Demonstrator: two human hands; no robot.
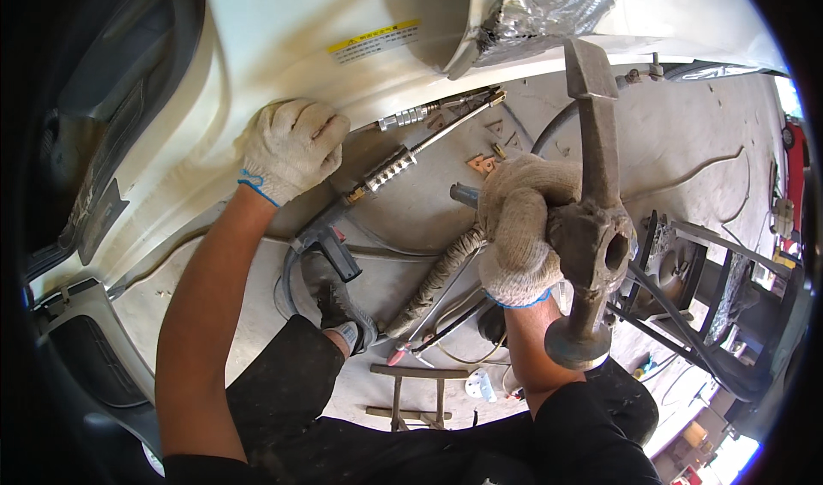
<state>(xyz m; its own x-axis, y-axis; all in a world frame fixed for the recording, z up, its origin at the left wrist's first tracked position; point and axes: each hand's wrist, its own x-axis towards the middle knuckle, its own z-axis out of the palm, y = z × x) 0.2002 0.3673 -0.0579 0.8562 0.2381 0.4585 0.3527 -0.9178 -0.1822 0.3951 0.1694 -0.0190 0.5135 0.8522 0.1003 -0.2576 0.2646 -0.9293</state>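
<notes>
My left hand (293,149), in a knitted glove with blue cuff, rests on the lower edge of the white car body (240,31) with fingers curled against it. My gloved right hand (523,228) grips a worn metal body hammer (590,142), raised close to the camera with its heads pointing up and down; most of the handle is hidden. Below the panel, a slide-hammer puller (390,168) with a gray gun-shaped body (334,252) lies angled under my hands, its cable trailing. Several copper triangular tabs (480,163) lie on the concrete beside it. A crumpled silver patch (549,5) is on the body.
A dark metal frame (703,279) stands at the right among hoses. A low wooden stool (396,404), a red-handled tool (399,355) and cables lie on the floor by my legs and shoe (351,322). An opened car part (94,356) is at left; a red vehicle (790,168) stands far right.
</notes>
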